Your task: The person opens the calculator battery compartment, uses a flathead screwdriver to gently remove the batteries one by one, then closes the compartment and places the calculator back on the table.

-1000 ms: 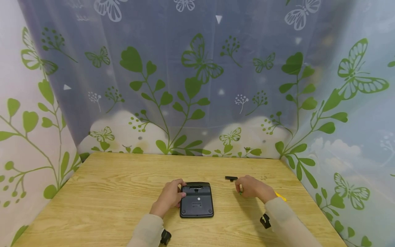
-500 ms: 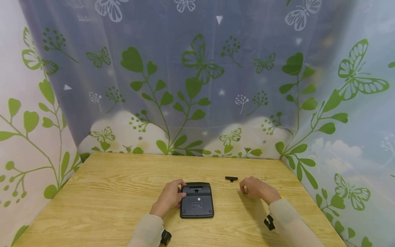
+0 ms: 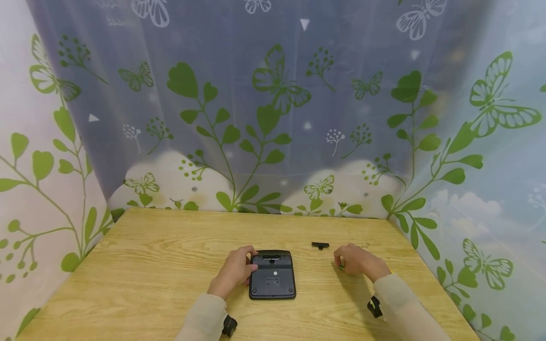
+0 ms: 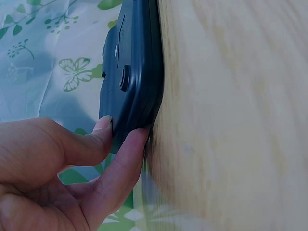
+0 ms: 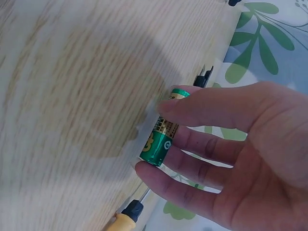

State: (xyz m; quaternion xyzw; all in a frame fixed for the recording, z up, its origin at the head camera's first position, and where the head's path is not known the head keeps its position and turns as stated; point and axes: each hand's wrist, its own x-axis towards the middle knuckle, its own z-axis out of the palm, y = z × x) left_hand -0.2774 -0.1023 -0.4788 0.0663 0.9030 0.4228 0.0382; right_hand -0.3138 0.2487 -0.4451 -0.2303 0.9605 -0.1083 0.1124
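Observation:
A black calculator (image 3: 273,286) lies face down on the table; its battery compartment (image 3: 271,258) is uncovered near the far edge. My left hand (image 3: 232,271) grips its left side, thumb on the back and fingers at the edge, as the left wrist view (image 4: 77,168) also shows. Right of the calculator, my right hand (image 3: 357,260) holds a green and gold battery (image 5: 163,132) between thumb and fingers, just over the table. Most of the battery is hidden in the head view. A small black battery cover (image 3: 320,245) lies between calculator and right hand, farther back.
A screwdriver with a yellow handle (image 5: 121,223) lies on the wooden table (image 3: 170,265) by the right hand; the forearm hides nearly all of it in the head view. Patterned curtains (image 3: 273,142) enclose the table at the back and sides.
My right hand has drawn a little to the right, away from the battery cover, with the battery in it. The left hand and the calculator have stayed in place.

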